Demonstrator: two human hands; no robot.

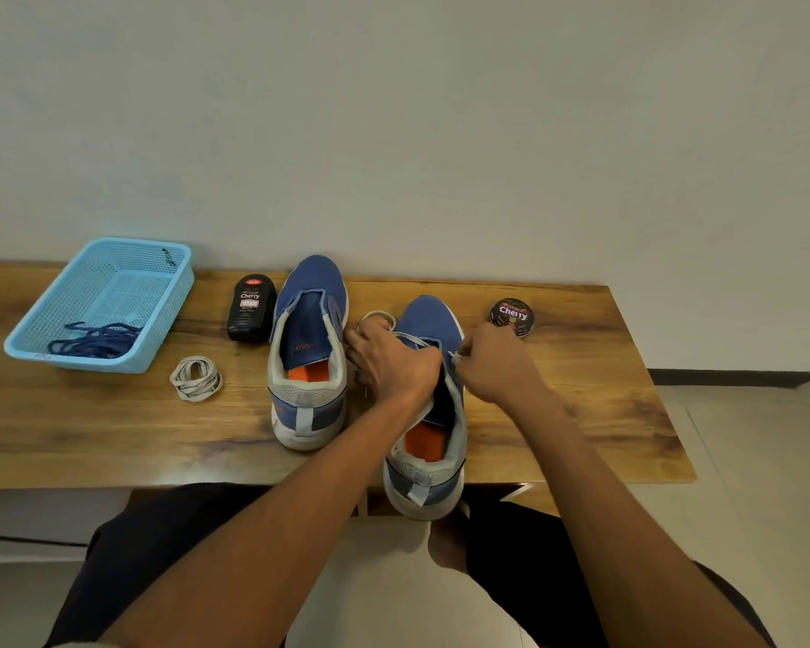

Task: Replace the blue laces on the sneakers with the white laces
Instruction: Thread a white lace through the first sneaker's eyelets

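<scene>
head | both hands (391,355) (492,362) pinch white lace (408,338) | sneaker (429,413) heel overhangs table edge (253,479)

Bare forearms, no sleeves showing; dark shorts (160,554) cover the lap.

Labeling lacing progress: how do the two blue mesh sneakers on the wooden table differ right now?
The left blue mesh sneaker has no lace and no hand on it; the right blue mesh sneaker has a white lace crossing its front, pinched by the left hand and right hand. The left sits fully on the table; the right's heel overhangs the near edge. Both have orange insoles and point away.
</scene>
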